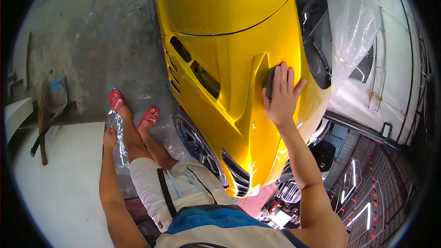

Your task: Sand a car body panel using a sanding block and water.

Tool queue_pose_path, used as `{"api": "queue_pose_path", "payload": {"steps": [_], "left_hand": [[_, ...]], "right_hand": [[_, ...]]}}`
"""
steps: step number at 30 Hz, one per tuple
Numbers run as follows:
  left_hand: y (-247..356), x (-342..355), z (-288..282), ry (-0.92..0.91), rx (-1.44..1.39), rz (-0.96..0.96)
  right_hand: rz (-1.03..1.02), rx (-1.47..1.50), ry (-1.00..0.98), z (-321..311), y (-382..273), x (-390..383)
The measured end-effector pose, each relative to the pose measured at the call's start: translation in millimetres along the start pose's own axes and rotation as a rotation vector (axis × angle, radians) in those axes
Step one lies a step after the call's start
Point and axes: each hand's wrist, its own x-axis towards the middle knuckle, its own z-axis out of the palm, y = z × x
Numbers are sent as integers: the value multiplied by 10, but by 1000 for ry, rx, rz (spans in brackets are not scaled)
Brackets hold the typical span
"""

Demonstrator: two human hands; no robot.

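My right hand [285,93] is stretched out over the yellow car body [239,78], near the dark windscreen. Under its thumb side shows a dark, flat pad [270,84], held against the yellow panel; most of the pad is covered by the hand. My left hand [110,138] hangs low beside my leg, next to the edge of a white panel. Its fingers are too small and turned away to make out. A bright, glittering streak [120,140] runs between this hand and my leg; I cannot tell whether it is water or a reflection.
The grey concrete floor [110,32] looks wet around my red sandals [118,101]. A car wheel [197,138] stands close to my legs. At lower left lies a white panel [64,183], near a broom [42,119]. Clear plastic sheeting [353,18] hangs beside the windscreen.
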Motion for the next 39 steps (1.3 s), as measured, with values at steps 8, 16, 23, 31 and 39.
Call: {"api": "queue_pose_path", "payload": {"steps": [8, 16, 23, 31, 39], "left_hand": [[-199, 118, 129, 23, -213, -17], [-405, 113, 129, 70, -69, -30], [-121, -25, 36, -28, -160, 15], [5, 16, -147, 47, -106, 60], [375, -56, 32, -63, -85, 89]], "right_hand": [[-61, -87, 191, -224, 1, 840], [-5, -84, 162, -167, 87, 764], [238, 38, 107, 257, -59, -610], [158, -98, 144, 82, -9, -164], [185, -41, 179, -24, 1, 463]]}}
